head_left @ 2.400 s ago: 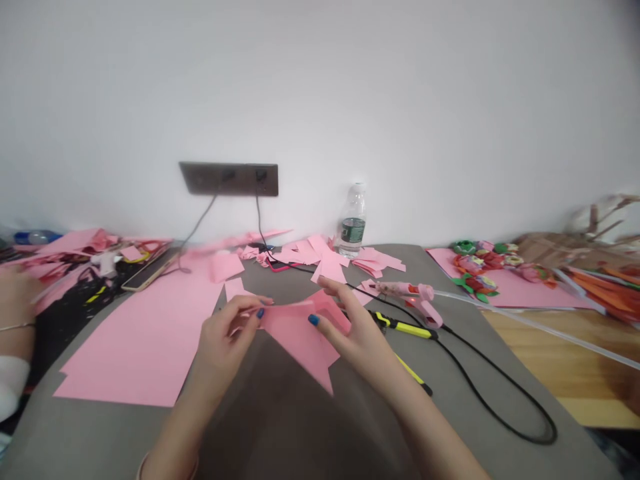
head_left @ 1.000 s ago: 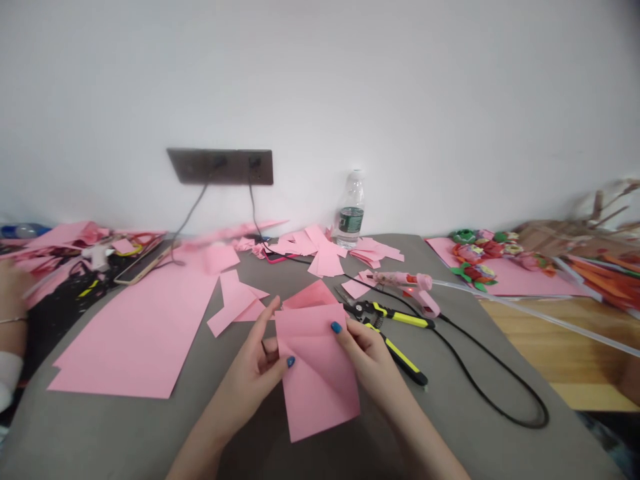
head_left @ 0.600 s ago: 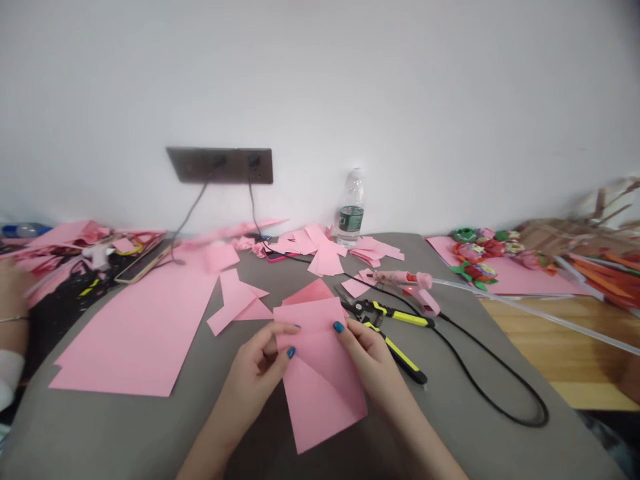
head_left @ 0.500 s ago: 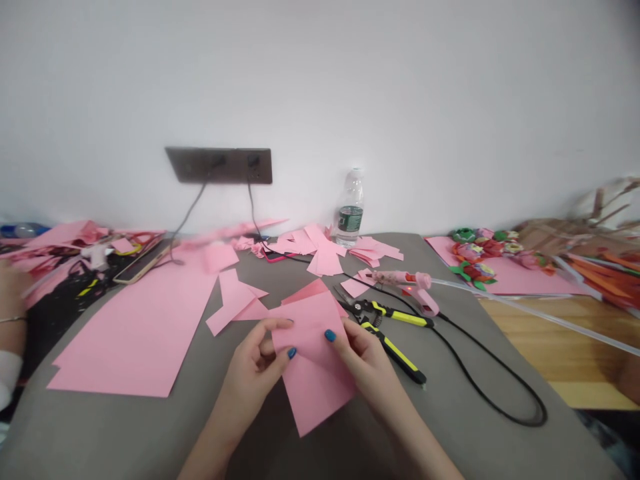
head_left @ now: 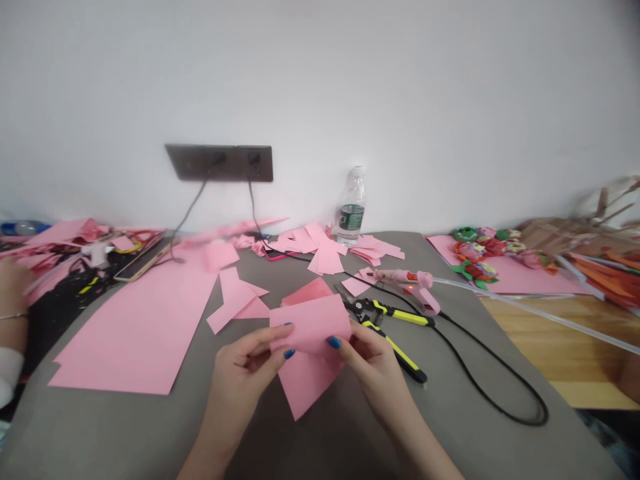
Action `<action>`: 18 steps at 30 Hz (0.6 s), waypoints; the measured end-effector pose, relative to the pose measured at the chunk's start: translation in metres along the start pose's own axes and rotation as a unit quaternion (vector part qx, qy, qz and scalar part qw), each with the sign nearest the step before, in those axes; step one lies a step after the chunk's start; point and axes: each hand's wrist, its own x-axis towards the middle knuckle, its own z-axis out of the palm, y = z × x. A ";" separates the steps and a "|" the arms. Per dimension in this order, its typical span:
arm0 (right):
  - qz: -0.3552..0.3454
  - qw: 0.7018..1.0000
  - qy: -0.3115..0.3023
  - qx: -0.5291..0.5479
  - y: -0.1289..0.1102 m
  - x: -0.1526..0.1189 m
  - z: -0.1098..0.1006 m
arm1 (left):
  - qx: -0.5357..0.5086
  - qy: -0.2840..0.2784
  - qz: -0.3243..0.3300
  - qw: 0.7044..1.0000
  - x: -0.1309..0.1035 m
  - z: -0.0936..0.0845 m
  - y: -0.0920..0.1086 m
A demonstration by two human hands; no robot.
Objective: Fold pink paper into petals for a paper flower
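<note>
- Pinching the left edge of a bent pink paper sheet [head_left: 310, 328], the left hand [head_left: 239, 375] is holding it above the counter [head_left: 125, 430] between thumb and fingers.
- The right hand [head_left: 379, 363] is pinching the opposite edge; gripping both sides is probably keeping the bend from springing open.
- Beyond, wire strippers [head_left: 404, 317] are lying with yellow-and-black handles spread, seemingly within easy reach.
- A pink glue gun [head_left: 404, 277] is resting farther off.
- By the wall [head_left: 430, 100], a plastic bottle [head_left: 351, 217] is standing upright, perhaps out of the way.

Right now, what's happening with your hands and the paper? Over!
Left hand, right hand: both gripping pink paper. Paper curled over. Pliers beside right hand.
</note>
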 end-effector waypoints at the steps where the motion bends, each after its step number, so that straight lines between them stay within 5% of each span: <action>1: -0.006 1.000 0.000 0.001 -0.001 0.000 0.000 | -0.004 0.010 0.000 1.000 -0.002 0.001 0.002; 8: -0.063 0.998 0.016 -0.013 -0.002 0.002 0.000 | -0.015 0.053 0.032 0.998 -0.003 0.003 -0.001; 13: -0.087 0.993 0.076 -0.009 -0.002 0.002 -0.002 | -0.018 0.037 0.126 0.991 0.003 0.000 -0.005; 18: -0.058 0.997 0.044 0.032 -0.003 0.000 -0.001 | 0.043 0.009 0.141 0.989 0.003 -0.004 0.003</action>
